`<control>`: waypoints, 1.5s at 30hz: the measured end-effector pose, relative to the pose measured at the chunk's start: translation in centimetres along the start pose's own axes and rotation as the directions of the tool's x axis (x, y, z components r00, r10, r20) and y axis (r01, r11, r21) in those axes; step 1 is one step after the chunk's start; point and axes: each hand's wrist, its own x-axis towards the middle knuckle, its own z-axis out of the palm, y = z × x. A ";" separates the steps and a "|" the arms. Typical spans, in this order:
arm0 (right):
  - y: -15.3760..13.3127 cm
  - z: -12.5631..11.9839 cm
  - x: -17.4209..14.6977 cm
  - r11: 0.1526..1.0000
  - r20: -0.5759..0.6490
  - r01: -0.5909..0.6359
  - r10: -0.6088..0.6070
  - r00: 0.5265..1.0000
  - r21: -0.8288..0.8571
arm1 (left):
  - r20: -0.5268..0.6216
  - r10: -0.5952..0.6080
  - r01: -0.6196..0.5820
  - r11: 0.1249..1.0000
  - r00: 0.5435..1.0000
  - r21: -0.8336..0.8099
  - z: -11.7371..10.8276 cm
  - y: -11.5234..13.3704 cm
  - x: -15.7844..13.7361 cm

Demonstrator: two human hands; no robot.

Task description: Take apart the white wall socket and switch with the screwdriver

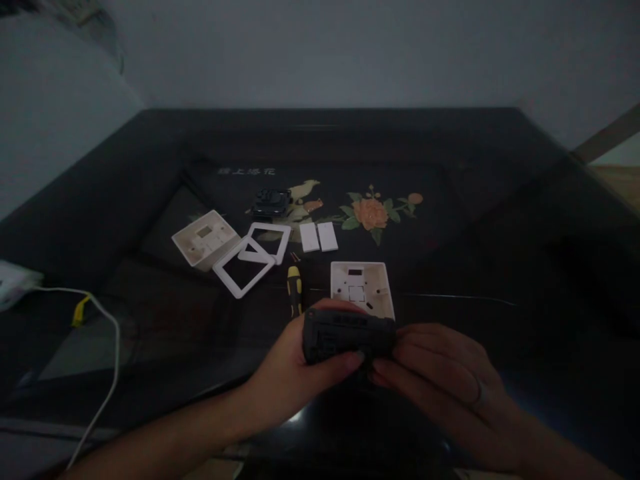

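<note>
A black switch module [345, 333] is held up in front of me, near the table's front edge. My left hand [305, 373] wraps around its left side, with the thumb across its lower face. Fingers of my right hand [445, 373], which wears a ring, pinch at its right end; what lies between those fingertips is hidden. Just behind the module stands an open white wall box [363, 283], its near part covered by my hands. A yellow and black screwdriver [295, 290] lies to the left of that box, with small screws [295, 257] beyond its tip.
Two white frames [243, 290] overlap beside a second white box [197, 250] at left. Two white rocker plates [319, 237] and another black module [270, 202] lie farther back. A white cable [117, 353] runs down the left of the glossy dark table [475, 200].
</note>
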 end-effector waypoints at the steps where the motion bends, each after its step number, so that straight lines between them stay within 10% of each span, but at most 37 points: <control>1: 0.1 0.0 0.0 0.998 -0.020 0.064 -0.064 0.998 -0.015 | -0.006 0.004 -0.004 1.000 1.000 0.012 0.0 0.0 0.0; 4: -0.2 -0.6 0.0 0.984 -0.011 0.175 -0.176 0.984 -0.037 | -0.045 0.012 -0.010 0.999 0.999 0.047 -0.2 -0.2 0.0; 11: 0.8 -2.7 4.6 0.986 -0.051 -0.162 0.163 0.985 0.026 | -0.010 -0.005 0.005 0.999 1.000 0.034 -0.9 0.2 0.6; 15: 4.3 0.8 10.2 0.858 0.010 -0.467 0.477 0.879 0.214 | 0.149 -0.006 -0.003 0.998 0.989 0.062 -0.7 0.4 0.1; 23: 9.6 9.3 15.9 0.799 0.403 -0.593 0.512 0.758 0.100 | 0.181 0.018 -0.028 0.998 0.983 0.049 -0.9 0.1 0.3; 30: 11.7 12.3 18.3 0.790 0.418 -0.597 0.595 0.687 -0.143 | 0.192 0.031 -0.042 0.997 0.981 0.057 -1.2 0.1 0.4; 37: 11.8 12.1 18.5 0.809 0.378 -0.559 0.582 0.720 -0.181 | 0.204 0.025 -0.044 0.995 0.979 0.088 -1.4 0.5 0.2; 45: 9.6 4.6 12.7 0.862 0.268 -0.505 0.478 0.836 0.038 | 0.013 0.016 -0.015 0.995 1.000 -0.095 -2.0 1.2 0.7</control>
